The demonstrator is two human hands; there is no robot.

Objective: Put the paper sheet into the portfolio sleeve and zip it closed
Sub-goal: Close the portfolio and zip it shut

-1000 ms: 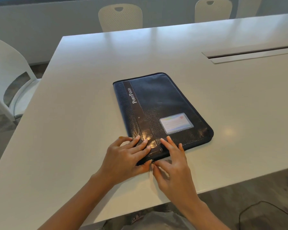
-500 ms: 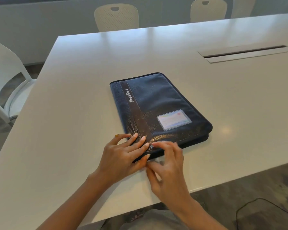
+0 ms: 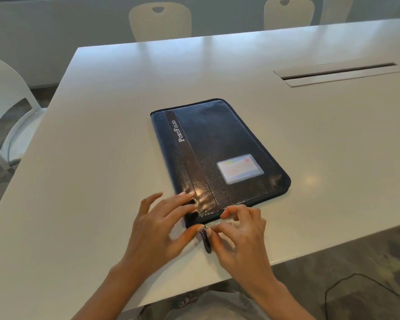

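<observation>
A dark blue zip portfolio (image 3: 217,139) marked "PortFolio" lies shut flat on the white table (image 3: 102,158), with a clear card window on its cover. My left hand (image 3: 157,232) rests with straight fingers on the near left corner, its thumb beside the zipper. My right hand (image 3: 240,241) pinches the dark zipper pull (image 3: 207,242) at that corner, just off the portfolio's near edge. No paper sheet shows anywhere.
A long cable slot (image 3: 337,71) is set into the table at the far right. Cream chairs (image 3: 159,21) stand along the far side and a white chair (image 3: 7,100) at the left. A black cable (image 3: 333,289) lies on the floor past the near edge.
My right hand has left the portfolio's near edge and taken hold of the zipper pull at the corner. The left hand's fingers stay on the cover.
</observation>
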